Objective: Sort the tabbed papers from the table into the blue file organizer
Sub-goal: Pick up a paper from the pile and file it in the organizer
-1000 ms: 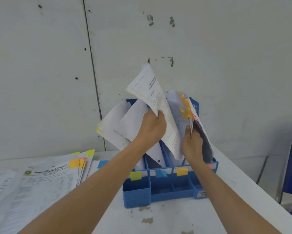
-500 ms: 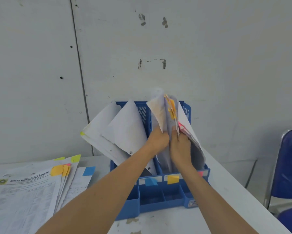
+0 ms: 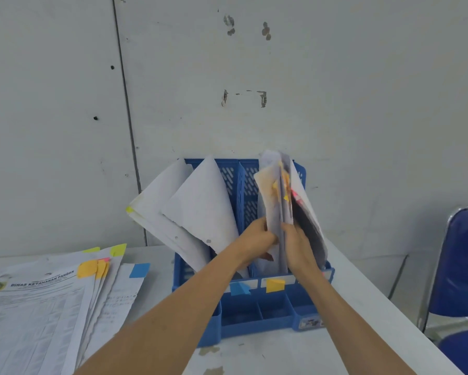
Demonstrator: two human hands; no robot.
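Head view: at the right side of the blue file organizer (image 3: pixel 257 318), the left hand (image 3: pixel 257 236) and right hand (image 3: pixel 297 242) grip the upright bundle of tabbed papers (image 3: pixel 270 190) between them. The sheet held above the organizer a second ago is now tucked into the bundle. The unsorted stack (image 3: pixel 51 293) lies left of the organizer.

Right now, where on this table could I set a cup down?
Bare table lies right of the blue file organizer, up to the edge, and in front of it between the forearms. A narrow strip separates it from the tabbed papers crowding the left. The left hand and right hand grip sheets in its right half.
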